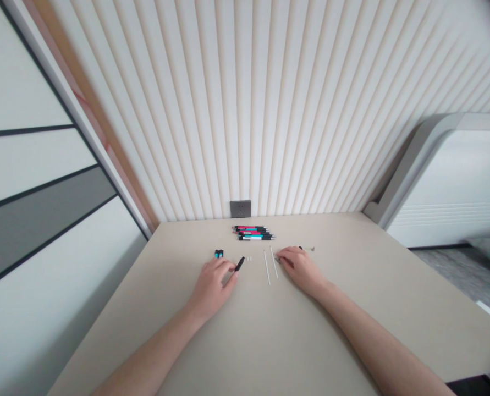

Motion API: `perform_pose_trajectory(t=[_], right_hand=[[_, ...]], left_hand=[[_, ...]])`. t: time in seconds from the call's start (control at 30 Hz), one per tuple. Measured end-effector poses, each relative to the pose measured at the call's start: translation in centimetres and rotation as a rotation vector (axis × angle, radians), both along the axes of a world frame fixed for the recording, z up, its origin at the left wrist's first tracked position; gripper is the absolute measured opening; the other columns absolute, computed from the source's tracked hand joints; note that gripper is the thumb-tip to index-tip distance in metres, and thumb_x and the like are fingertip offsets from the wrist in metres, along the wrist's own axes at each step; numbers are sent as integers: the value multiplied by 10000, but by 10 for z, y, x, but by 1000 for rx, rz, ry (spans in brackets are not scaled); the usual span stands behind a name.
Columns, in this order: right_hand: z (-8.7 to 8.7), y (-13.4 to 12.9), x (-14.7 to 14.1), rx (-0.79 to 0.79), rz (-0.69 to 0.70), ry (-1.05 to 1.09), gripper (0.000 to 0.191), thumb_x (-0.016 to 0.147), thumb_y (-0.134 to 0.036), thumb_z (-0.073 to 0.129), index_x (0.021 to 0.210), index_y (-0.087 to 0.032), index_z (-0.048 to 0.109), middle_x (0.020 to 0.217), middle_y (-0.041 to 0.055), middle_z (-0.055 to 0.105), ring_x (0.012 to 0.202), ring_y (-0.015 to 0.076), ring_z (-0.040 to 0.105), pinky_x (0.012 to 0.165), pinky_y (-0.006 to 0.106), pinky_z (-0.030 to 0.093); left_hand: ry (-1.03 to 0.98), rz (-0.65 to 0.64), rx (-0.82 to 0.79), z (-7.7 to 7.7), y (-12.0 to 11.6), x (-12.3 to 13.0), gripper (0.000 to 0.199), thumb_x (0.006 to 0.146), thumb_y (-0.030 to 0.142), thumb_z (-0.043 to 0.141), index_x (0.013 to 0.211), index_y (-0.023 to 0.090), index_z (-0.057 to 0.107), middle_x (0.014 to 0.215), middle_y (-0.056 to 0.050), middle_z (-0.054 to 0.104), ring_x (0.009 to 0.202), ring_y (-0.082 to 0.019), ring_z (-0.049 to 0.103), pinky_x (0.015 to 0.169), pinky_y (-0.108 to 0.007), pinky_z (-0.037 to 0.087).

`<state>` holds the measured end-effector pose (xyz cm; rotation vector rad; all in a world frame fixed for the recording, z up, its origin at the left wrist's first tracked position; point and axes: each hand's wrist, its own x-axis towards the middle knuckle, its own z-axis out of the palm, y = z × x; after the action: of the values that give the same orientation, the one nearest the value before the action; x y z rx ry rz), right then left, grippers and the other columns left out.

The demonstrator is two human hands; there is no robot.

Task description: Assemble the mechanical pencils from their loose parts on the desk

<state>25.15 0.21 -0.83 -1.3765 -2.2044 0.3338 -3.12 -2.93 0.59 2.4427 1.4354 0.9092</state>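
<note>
My left hand (216, 279) is closed on a black pen barrel piece (240, 264), pinched between thumb and fingers. Just beyond that hand lie short black-and-blue pen parts (219, 253). Two tiny pale pieces (249, 258) rest to the right of the barrel piece. Two thin white refills (266, 267) lie side by side between my hands. My right hand (300, 268) is low on the table beside the refills, its fingertips together at a small dark piece (277, 259), too small to name. Past its knuckles are small dark and metallic parts (312, 249), partly hidden by the hand.
A row of assembled pens (254, 233) in red, blue, white and black lies toward the back of the beige table (245, 341). Behind it stand a ribbed wall and a dark socket (240, 209). A white panelled cabinet (42, 247) is at the left, a bed-like frame (446, 176) at the right.
</note>
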Motion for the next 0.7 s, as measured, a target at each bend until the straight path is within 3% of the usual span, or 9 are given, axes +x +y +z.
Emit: perform_pose_trajectory(t=[0.2,0.7], right_hand=[[1,-3,-2,17,25,11,204,902,-245,529,1004,-217,704,1029,65,689,968,205,603,901,347,442],[-4,-1,13,-7,18,12,251,878,-138,472,935,-203,707,968,60,695,927,188,619,890,324,448]], left_hand=[[5,2,-5,1,0,1,74,880,225,538,846,204,600,875,-37,643,889,-213,597,833,-374,438],[3,9,-13,4,0,1,79,876,226,535,836,201,598,872,-42,645,892,-216,593,825,-384,444]])
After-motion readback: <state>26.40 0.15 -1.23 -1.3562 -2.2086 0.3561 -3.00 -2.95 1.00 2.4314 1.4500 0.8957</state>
